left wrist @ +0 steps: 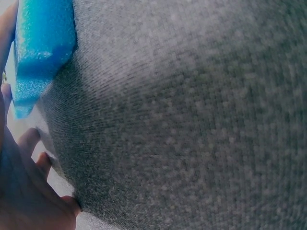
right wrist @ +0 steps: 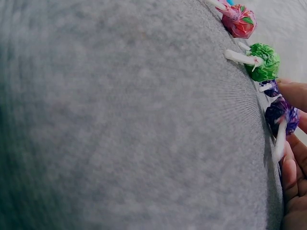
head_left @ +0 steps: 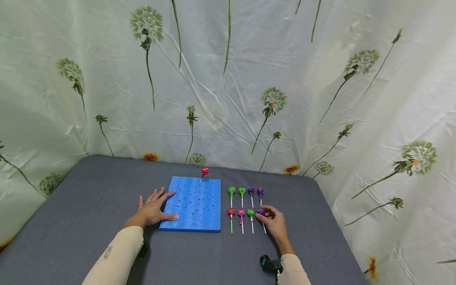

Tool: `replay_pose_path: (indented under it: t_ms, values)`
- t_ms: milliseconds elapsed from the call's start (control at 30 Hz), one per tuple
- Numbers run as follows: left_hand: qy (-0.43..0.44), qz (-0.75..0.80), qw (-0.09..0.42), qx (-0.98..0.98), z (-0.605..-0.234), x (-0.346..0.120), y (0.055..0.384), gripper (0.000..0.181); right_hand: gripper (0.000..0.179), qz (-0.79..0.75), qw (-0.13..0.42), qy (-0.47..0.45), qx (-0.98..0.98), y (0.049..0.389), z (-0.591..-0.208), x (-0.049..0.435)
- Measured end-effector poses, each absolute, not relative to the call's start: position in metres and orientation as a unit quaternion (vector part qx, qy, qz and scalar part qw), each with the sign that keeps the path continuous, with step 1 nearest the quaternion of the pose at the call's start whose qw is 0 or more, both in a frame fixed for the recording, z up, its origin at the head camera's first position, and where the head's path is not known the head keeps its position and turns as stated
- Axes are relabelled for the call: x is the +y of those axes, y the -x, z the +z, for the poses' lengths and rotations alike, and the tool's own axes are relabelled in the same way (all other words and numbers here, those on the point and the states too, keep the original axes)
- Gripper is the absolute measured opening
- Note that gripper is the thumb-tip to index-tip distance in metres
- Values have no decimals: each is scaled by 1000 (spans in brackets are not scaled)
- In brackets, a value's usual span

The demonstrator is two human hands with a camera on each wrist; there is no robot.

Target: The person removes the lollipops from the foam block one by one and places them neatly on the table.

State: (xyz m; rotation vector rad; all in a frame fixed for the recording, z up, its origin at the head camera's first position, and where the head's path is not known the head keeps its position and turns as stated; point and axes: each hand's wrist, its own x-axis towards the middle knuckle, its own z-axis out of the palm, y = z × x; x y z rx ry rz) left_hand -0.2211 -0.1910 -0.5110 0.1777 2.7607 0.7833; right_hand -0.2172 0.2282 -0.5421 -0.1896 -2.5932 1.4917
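My left hand [head_left: 153,210] spreads over the left edge of a blue foam board [head_left: 194,221], thumb and forefinger lying on its top. The board is dotted with small holes, and a red lollipop [head_left: 204,171] stands in it at the back edge. To the right of the board, my right hand [head_left: 275,222] pinches the head of a purple lollipop [head_left: 261,212] at the right end of the front row, thumb and forefinger around it. In the right wrist view this purple lollipop [right wrist: 282,115] has its white stick pointing down, close beside the fingers.
Left of the right hand lie a green lollipop [head_left: 251,213], a pink one [head_left: 241,213] and a red one [head_left: 231,212]. Behind them is a row of green lollipops [head_left: 231,190] and purple lollipops [head_left: 251,191]. A flowered curtain [head_left: 213,130] hangs behind the grey table [head_left: 107,190].
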Motion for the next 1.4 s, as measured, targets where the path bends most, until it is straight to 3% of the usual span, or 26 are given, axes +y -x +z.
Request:
replay_pose_path:
  t_ms: [500,1400]
  values:
    - [-60,273,135,951,-510,-191,221,103,25,498,89,52,-861,215,-543,230]
    - [-60,269,137,951,-511,-191,221,102,29,522,86,69,-846,216,-541,231]
